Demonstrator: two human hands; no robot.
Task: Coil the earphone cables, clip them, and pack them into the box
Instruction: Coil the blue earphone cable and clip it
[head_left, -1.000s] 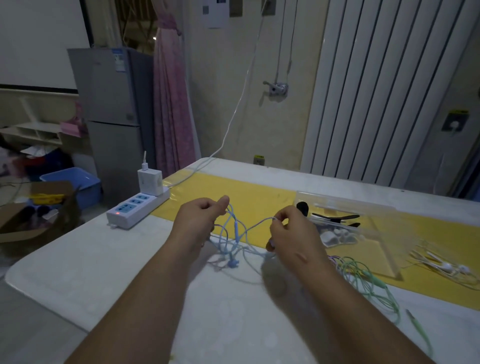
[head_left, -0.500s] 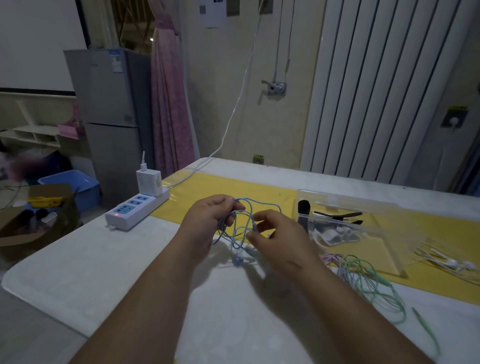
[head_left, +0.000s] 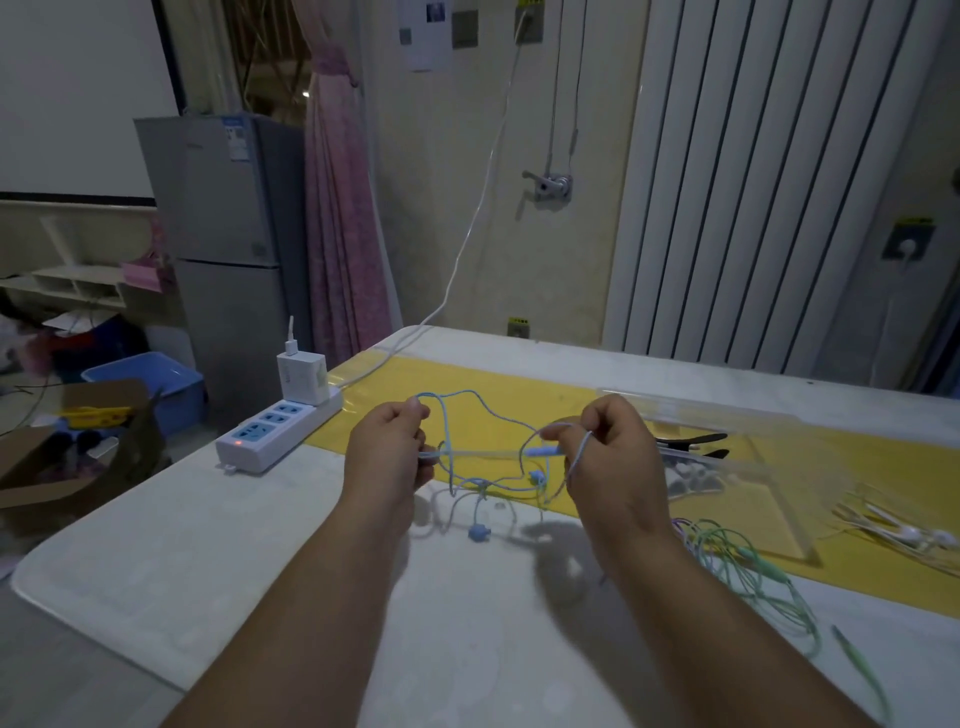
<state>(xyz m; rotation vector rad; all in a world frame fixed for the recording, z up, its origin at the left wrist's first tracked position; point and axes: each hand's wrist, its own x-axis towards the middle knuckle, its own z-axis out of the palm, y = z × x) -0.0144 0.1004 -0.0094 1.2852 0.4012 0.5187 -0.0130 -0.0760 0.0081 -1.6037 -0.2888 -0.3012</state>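
Left of the box (head_left: 769, 499), the left hand (head_left: 387, 457) and right hand (head_left: 610, 467) each pinch the blue cable (head_left: 488, 415) with curled fingers. The right hand half hides the clips (head_left: 693, 440) in the box. The fridge sticker (head_left: 236, 140) is unreadable.

- no word, brand or number in this view is sharp enough to read.
- sticker (head_left: 236, 139) on the grey fridge (head_left: 218, 208), 10 o'clock: print too small to make out.
- paper sheet (head_left: 423, 32) on the wall, 12 o'clock: a blue picture and a square code, lettering blurred.
- yellow-and-black tag (head_left: 915, 222) above the wall socket (head_left: 908, 245), 3 o'clock: marks illegible.
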